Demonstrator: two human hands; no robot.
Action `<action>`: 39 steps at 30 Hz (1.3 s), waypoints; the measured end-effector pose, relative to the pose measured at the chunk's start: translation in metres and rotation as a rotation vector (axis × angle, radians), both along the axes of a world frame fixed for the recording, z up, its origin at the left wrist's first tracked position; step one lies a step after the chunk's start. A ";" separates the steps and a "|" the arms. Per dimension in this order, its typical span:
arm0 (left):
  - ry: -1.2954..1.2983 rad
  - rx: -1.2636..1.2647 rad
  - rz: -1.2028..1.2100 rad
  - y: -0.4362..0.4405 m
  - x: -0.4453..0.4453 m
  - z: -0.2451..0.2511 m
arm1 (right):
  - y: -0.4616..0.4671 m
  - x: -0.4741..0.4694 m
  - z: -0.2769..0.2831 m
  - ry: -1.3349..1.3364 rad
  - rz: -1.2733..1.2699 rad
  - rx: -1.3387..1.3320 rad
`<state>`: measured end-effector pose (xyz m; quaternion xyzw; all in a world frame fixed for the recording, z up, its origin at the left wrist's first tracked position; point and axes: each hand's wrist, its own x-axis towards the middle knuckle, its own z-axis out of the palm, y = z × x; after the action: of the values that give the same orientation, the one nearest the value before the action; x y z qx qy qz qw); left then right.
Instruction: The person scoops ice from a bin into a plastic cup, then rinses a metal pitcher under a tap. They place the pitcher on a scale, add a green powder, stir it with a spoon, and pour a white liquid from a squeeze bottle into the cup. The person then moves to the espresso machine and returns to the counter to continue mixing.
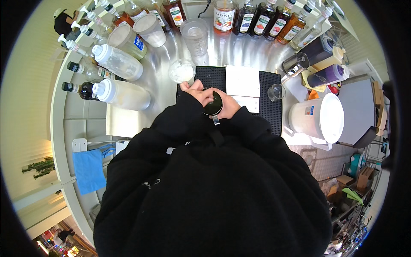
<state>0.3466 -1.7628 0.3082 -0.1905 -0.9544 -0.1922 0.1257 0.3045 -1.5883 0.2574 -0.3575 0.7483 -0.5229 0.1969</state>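
Note:
A metal pitcher with dark green contents [213, 104] is held close to my body, its handle pointing towards me. My right hand [230, 105] wraps around the pitcher's right side. Over its left rim, my left hand [199, 93] has bent fingers; whether they grip something small there cannot be made out. Just beyond the left hand stands a clear cup with white contents [181, 71]. A white flat-topped device, probably a scale [242, 82], lies on the black rubber mat [271, 110] right of the hands. Near the mat's right edge is a small glass measuring cup [276, 92].
Syrup bottles [223, 17] line the back of the steel counter [218, 57]. On the left lie squeeze bottles [123, 94] and lidded tubs [150, 30]. A steel pitcher [295, 64] and a large white-lidded bucket [310, 117] stand right. A blue cloth [89, 172] hangs lower left.

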 end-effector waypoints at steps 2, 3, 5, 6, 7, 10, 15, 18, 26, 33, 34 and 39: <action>-0.135 0.028 -0.064 -0.001 -0.001 -0.001 | 0.001 0.000 0.002 -0.029 0.000 0.014; -0.256 0.010 -0.087 -0.001 -0.001 -0.002 | 0.002 0.000 0.003 -0.022 -0.001 0.012; -0.167 0.010 -0.041 -0.003 -0.004 -0.002 | 0.000 0.001 0.006 -0.031 -0.002 0.028; -0.094 0.024 -0.016 -0.002 -0.005 -0.002 | 0.001 0.000 0.008 -0.006 0.015 -0.029; -0.037 0.042 -0.009 -0.001 -0.006 -0.002 | 0.001 0.001 0.009 -0.022 0.008 -0.017; -0.140 0.012 -0.012 -0.001 -0.005 0.000 | 0.002 0.002 0.010 -0.042 -0.009 0.007; -0.250 0.060 -0.101 0.002 -0.006 0.002 | 0.000 0.002 0.007 -0.050 -0.020 -0.012; -0.033 -0.048 0.011 0.002 -0.009 0.000 | -0.001 0.001 0.007 -0.047 0.003 -0.028; -0.108 0.103 0.000 0.006 0.002 -0.002 | -0.001 0.003 0.010 -0.013 -0.024 -0.040; -0.082 0.061 0.026 0.008 0.002 0.004 | 0.000 0.000 0.004 -0.029 0.015 -0.019; -0.132 0.061 -0.028 0.006 0.002 0.004 | 0.000 0.000 0.003 -0.019 0.008 -0.025; -0.108 0.035 0.024 -0.004 0.003 0.003 | -0.001 0.000 -0.001 -0.047 0.004 -0.037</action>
<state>0.3493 -1.7667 0.3110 -0.1664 -0.9585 -0.2175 0.0795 0.3049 -1.5891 0.2567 -0.3500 0.7330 -0.5445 0.2090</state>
